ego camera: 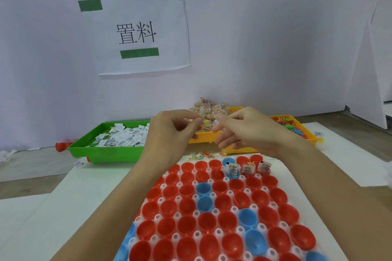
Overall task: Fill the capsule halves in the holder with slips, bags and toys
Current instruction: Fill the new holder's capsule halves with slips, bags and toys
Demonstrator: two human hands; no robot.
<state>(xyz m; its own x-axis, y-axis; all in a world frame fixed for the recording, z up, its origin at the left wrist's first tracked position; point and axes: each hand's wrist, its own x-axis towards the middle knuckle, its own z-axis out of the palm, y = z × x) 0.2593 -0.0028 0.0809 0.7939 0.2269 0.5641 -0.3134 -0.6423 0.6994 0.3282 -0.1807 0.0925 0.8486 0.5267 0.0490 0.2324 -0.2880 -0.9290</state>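
— Your left hand (169, 131) and right hand (244, 131) meet over the yellow tray (203, 138), fingertips seemingly pinching a bag (209, 124): light, crinkly, slippery, so take its edge.

— Count?

— Three trays at twelve o'clock; three halves (247, 170) filled in the holder (212, 207) on the bench (84, 193).

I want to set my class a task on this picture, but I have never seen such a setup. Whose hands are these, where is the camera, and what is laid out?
The camera sits on a person's head and looks down at their own hands. The left hand and right hand pinch a small clear bag between them. Below lies a white holder of red and blue capsule halves; three at the far right already hold slips. Behind stand a green tray of paper slips, a yellow tray of bags and an orange tray of toys.
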